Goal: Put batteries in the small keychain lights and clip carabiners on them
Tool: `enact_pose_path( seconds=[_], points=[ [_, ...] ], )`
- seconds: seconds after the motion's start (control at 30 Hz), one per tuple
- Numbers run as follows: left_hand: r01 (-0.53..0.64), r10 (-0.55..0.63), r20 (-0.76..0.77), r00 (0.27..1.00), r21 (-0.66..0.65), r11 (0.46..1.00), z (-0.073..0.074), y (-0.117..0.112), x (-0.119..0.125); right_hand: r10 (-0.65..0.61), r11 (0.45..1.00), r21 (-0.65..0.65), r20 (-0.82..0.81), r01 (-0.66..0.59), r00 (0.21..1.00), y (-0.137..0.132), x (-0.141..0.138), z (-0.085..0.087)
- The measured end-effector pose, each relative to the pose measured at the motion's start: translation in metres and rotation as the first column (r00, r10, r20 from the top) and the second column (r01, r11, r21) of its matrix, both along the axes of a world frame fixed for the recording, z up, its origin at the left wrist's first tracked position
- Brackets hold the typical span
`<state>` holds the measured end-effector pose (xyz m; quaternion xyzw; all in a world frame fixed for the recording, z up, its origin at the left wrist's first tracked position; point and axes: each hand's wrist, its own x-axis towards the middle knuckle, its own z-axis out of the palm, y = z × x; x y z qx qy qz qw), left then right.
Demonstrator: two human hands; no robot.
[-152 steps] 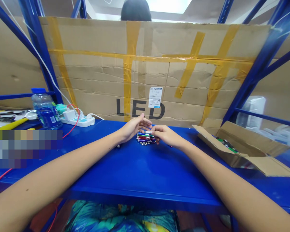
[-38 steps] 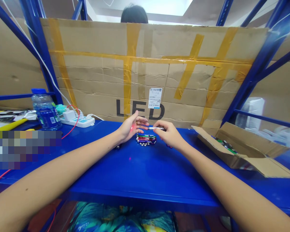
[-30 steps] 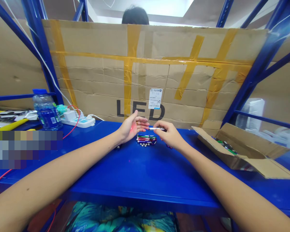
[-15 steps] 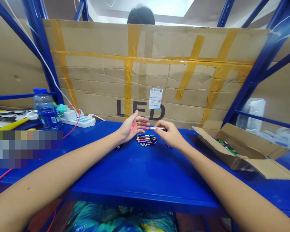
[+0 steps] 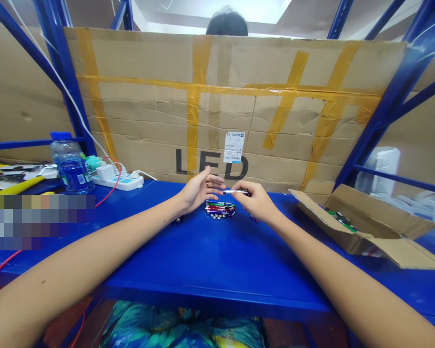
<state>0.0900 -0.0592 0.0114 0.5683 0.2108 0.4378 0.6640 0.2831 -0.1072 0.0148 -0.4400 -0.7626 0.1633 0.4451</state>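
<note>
My right hand (image 5: 255,199) is closed around a slim silver-and-black laser pointer (image 5: 235,192), held level with its front end pointing left. Facing it, my left hand (image 5: 202,190) is open, palm turned toward that end and fingers apart, holding nothing. Just below the hands, several laser pointers (image 5: 219,208) in green, red, blue and purple lie side by side on the blue table (image 5: 203,256). Small silver button cells (image 5: 217,217), or similar round pieces, sit along their near side. Another small item (image 5: 254,219) shows partly under my right hand.
An open cardboard box (image 5: 362,244) with more colourful pieces stands at the right. On the left are a blue-capped bottle (image 5: 70,164), a white power strip (image 5: 125,182) and a red cable (image 5: 108,195). A tall cardboard sheet (image 5: 148,116) closes off the back; a person's hair (image 5: 227,23) shows above it.
The red light on my left palm has gone out, as has the small red dot on the table. Both hands stay almost where they were. The person behind the cardboard has shifted right.
</note>
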Motion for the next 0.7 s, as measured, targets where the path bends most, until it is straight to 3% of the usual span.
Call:
enact_pose_path(
  seconds=[0.23,0.47,0.6,0.7],
  points=[
    [-0.003,0.026,-0.148,0.989,0.149,0.989,-0.004,-0.005,0.004,0.013,1.0,0.009,0.07,-0.013,0.997,0.006,0.0,-0.006],
    [-0.099,0.189,-0.228,0.955,0.358,0.929,-0.008,0.008,0.001,0.103,0.993,-0.073,0.141,-0.094,0.985,0.015,0.01,-0.01],
    [-0.167,0.28,-0.223,0.934,0.42,0.892,-0.004,0.013,-0.005,0.164,0.983,-0.101,0.074,-0.156,0.984,0.026,0.02,-0.01],
    [-0.199,0.357,-0.257,0.898,0.486,0.851,-0.003,0.019,-0.009,0.131,0.989,-0.074,0.064,-0.127,0.989,0.039,0.024,-0.013]
  ],
)
